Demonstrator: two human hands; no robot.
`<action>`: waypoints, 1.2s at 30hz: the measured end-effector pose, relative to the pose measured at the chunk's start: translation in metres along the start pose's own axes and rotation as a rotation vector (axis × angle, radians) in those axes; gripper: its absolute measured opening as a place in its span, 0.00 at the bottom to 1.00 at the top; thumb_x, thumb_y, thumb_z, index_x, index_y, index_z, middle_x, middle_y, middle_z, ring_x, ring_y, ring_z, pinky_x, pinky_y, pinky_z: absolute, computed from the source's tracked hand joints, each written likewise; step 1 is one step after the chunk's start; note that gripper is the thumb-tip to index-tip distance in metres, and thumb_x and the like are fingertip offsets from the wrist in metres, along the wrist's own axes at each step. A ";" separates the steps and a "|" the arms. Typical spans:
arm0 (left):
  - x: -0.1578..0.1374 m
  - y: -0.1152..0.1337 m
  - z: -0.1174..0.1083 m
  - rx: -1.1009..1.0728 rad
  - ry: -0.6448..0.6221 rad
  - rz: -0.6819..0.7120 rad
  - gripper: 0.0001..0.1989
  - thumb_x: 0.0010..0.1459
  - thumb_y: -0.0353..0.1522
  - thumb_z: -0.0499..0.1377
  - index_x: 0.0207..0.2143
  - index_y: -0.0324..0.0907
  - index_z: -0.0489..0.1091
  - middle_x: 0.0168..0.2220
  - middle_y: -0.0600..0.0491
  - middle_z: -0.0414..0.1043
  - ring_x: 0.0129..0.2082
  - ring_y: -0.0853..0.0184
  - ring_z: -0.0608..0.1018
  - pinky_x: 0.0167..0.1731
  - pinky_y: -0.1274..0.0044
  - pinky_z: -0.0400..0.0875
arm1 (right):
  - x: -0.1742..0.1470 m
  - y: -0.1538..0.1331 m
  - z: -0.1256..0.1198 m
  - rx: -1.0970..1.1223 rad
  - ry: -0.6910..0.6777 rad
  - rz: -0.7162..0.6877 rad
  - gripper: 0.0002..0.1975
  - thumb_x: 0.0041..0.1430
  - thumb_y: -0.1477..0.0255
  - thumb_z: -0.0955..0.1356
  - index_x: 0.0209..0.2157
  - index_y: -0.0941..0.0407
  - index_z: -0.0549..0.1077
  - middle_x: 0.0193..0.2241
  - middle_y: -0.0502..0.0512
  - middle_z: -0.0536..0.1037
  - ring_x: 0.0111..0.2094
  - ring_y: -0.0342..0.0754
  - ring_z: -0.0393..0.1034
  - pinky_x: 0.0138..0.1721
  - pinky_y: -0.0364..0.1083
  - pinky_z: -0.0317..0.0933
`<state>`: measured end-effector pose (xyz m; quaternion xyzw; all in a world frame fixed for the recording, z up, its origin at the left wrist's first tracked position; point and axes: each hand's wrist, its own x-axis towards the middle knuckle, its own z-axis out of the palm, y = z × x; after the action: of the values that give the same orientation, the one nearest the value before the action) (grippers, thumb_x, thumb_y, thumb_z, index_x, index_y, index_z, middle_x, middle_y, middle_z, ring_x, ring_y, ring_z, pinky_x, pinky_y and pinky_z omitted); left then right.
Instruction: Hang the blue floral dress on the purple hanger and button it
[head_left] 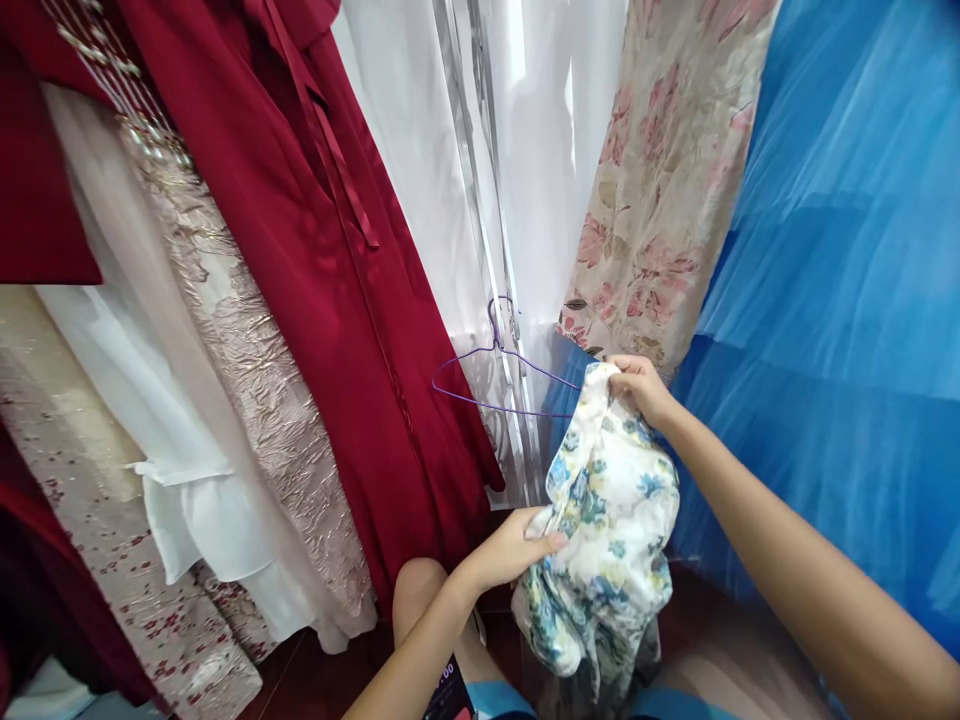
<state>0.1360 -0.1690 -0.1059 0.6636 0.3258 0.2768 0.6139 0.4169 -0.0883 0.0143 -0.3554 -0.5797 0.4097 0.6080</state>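
A white garment with a blue and yellow flower print hangs bunched between my hands, above my lap. My right hand pinches its top edge, where one end of a thin purple hanger goes in behind the cloth. The hanger's hook and its other end are bare. Lower down, my left hand grips the garment's left edge, thumb on top. The garment's lower folds droop over my knees, and its full shape cannot be made out.
Dresses hang all around: a dark red one to the left, white ones behind the hanger, a beige floral one and a blue tulle one to the right. A phone-like dark object lies by my leg.
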 end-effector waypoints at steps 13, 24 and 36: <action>-0.013 0.023 -0.079 0.198 0.527 0.225 0.11 0.56 0.36 0.57 0.37 0.39 0.75 0.37 0.51 0.78 0.36 0.63 0.76 0.38 0.76 0.69 | 0.056 0.006 0.052 0.020 -0.336 0.331 0.13 0.48 0.65 0.76 0.29 0.57 0.72 0.24 0.53 0.77 0.23 0.45 0.69 0.25 0.43 0.63; -0.001 0.050 -0.186 0.708 0.476 0.071 0.06 0.46 0.30 0.58 0.23 0.44 0.75 0.27 0.53 0.77 0.31 0.61 0.76 0.35 0.74 0.69 | 0.059 -0.008 0.014 -0.127 -0.502 0.215 0.15 0.50 0.63 0.76 0.37 0.58 0.79 0.31 0.53 0.82 0.29 0.45 0.73 0.31 0.43 0.64; 0.066 0.129 -0.204 0.807 0.665 0.387 0.21 0.51 0.26 0.57 0.49 0.43 0.71 0.52 0.50 0.73 0.39 0.68 0.77 0.43 0.76 0.70 | 0.055 -0.005 0.009 -0.187 -0.408 0.185 0.17 0.46 0.62 0.77 0.36 0.58 0.81 0.31 0.56 0.82 0.31 0.49 0.75 0.33 0.45 0.67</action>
<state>0.0333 0.0069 0.0395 0.7707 0.4542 0.4322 0.1134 0.4075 -0.0404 0.0422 -0.3718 -0.6910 0.4716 0.4025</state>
